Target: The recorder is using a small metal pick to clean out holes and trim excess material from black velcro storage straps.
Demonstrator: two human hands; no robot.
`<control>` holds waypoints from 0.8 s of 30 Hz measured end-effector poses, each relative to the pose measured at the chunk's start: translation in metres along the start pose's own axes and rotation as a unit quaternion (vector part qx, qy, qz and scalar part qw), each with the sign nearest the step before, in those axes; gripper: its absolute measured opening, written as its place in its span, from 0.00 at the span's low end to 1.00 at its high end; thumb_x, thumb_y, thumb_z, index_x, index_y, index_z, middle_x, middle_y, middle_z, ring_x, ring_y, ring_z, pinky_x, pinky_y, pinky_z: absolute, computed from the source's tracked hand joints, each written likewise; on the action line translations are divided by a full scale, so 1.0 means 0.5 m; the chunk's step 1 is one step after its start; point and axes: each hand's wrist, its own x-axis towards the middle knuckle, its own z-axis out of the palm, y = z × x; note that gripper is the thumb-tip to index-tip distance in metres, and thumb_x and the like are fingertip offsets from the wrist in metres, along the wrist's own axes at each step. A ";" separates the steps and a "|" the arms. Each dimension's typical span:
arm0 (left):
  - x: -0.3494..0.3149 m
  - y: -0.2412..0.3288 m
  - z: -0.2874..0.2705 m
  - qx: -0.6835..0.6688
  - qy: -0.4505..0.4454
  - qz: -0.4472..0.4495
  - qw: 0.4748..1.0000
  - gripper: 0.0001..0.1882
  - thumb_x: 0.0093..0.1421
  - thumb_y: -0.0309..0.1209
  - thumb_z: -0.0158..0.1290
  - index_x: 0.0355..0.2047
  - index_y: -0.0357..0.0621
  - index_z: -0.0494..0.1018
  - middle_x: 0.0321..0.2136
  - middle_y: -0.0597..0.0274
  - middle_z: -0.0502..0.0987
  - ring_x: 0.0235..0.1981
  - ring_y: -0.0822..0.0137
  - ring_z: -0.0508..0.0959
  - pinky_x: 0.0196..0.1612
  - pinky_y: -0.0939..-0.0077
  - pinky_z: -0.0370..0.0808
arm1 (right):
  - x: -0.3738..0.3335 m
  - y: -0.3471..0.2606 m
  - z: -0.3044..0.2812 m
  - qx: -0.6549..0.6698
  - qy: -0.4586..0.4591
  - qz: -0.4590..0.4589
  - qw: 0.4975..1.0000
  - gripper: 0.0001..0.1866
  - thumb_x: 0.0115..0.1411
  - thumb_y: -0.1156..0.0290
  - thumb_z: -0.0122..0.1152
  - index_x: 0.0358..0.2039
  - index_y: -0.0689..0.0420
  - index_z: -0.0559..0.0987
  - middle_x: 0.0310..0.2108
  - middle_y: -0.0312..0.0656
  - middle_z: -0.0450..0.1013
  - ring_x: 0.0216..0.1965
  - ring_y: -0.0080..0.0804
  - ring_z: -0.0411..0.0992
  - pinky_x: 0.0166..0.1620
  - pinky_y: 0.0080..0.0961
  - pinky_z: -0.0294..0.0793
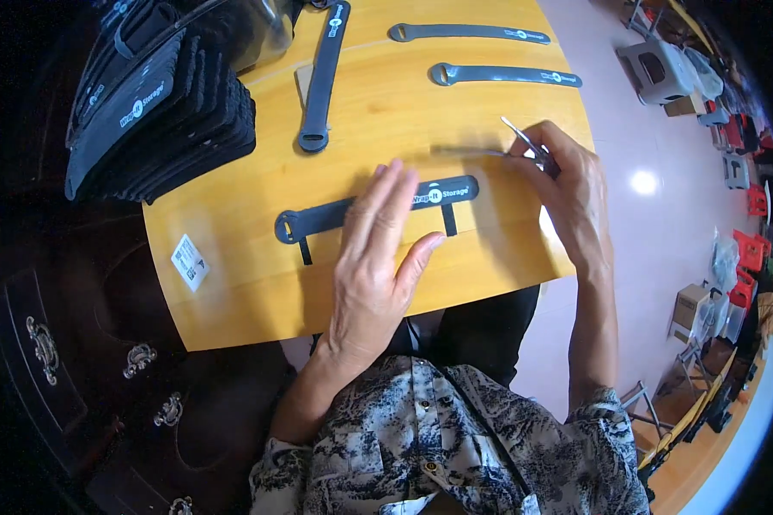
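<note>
Across the near part of the yellow table lies a dark grey strap [322, 220] with a round holed end on the left and white print on the right. Two short black strips [450, 221] stick out from its near edge. My left hand [374, 249] is over the strap's middle, fingers stretched out and thumb apart, holding nothing; I cannot tell whether it touches the strap. At the right, above the table, my right hand [567, 167] is closed on scissors [517, 136], their metal blades pointing left and up. One blade is blurred, and the fingers partly hide the handles.
Three similar straps [320, 94] lie farther back on the yellow table [232, 305]. A thick stack of black straps [159, 116] stands at its left edge. A white label [190, 263] lies at the near left. Dark drawers [43, 350] adjoin the left side; a grey stool [657, 73] stands at right.
</note>
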 end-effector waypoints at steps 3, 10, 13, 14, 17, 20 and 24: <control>0.001 0.015 0.002 -0.057 0.039 -0.019 0.997 0.36 0.47 0.22 0.63 0.58 0.39 0.63 0.55 0.50 0.67 0.55 0.54 0.69 0.54 0.68 0.69 | -0.049 -0.016 -0.012 0.021 0.002 -0.020 1.000 0.06 0.52 0.75 0.62 0.30 0.58 0.75 0.25 0.41 0.74 0.24 0.34 0.73 0.29 0.26 0.71; -0.030 0.006 -0.026 -0.097 0.073 0.012 0.993 0.11 0.48 0.16 0.60 0.33 0.38 0.78 0.28 0.58 0.78 0.30 0.64 0.78 0.33 0.76 0.74 | -0.100 -0.020 0.017 0.029 -0.001 -0.121 0.992 0.09 0.49 0.71 0.66 0.30 0.58 0.76 0.24 0.41 0.73 0.22 0.33 0.72 0.26 0.25 0.70; -0.059 -0.012 -0.061 -0.071 0.072 -0.026 0.994 0.09 0.50 0.15 0.58 0.33 0.37 0.77 0.28 0.57 0.78 0.30 0.67 0.78 0.33 0.79 0.74 | -0.119 0.004 0.004 -0.012 -0.051 -0.085 0.995 0.10 0.49 0.70 0.67 0.28 0.60 0.77 0.23 0.41 0.72 0.21 0.35 0.71 0.25 0.26 0.69; -0.073 -0.024 -0.067 -0.102 0.076 -0.067 0.990 0.09 0.50 0.15 0.58 0.33 0.36 0.77 0.27 0.57 0.78 0.29 0.67 0.79 0.33 0.79 0.75 | -0.128 0.008 0.000 -0.001 -0.050 -0.067 0.996 0.10 0.49 0.69 0.67 0.27 0.61 0.77 0.22 0.42 0.71 0.20 0.35 0.70 0.25 0.26 0.68; -0.096 -0.043 -0.097 -0.153 0.075 -0.141 0.975 0.08 0.52 0.15 0.56 0.34 0.34 0.77 0.27 0.57 0.79 0.28 0.69 0.80 0.33 0.80 0.76 | -0.133 0.010 -0.001 0.049 -0.066 -0.015 0.997 0.10 0.49 0.69 0.68 0.26 0.61 0.78 0.20 0.40 0.70 0.20 0.30 0.68 0.24 0.24 0.66; -0.113 -0.064 -0.125 -0.189 0.073 -0.247 0.947 0.07 0.57 0.15 0.52 0.36 0.31 0.76 0.28 0.57 0.78 0.30 0.70 0.80 0.34 0.81 0.77 | -0.128 0.011 0.000 0.160 -0.121 0.060 0.978 0.10 0.53 0.67 0.67 0.27 0.61 0.79 0.20 0.31 0.72 0.23 0.16 0.67 0.26 0.17 0.63; -0.109 -0.070 -0.151 -0.253 0.065 -0.290 0.921 0.08 0.58 0.16 0.50 0.39 0.29 0.74 0.28 0.57 0.78 0.31 0.70 0.80 0.36 0.81 0.76 | -0.119 -0.007 0.017 0.279 -0.140 0.122 0.942 0.11 0.57 0.66 0.64 0.31 0.62 0.79 0.21 0.32 0.73 0.25 0.17 0.68 0.30 0.15 0.66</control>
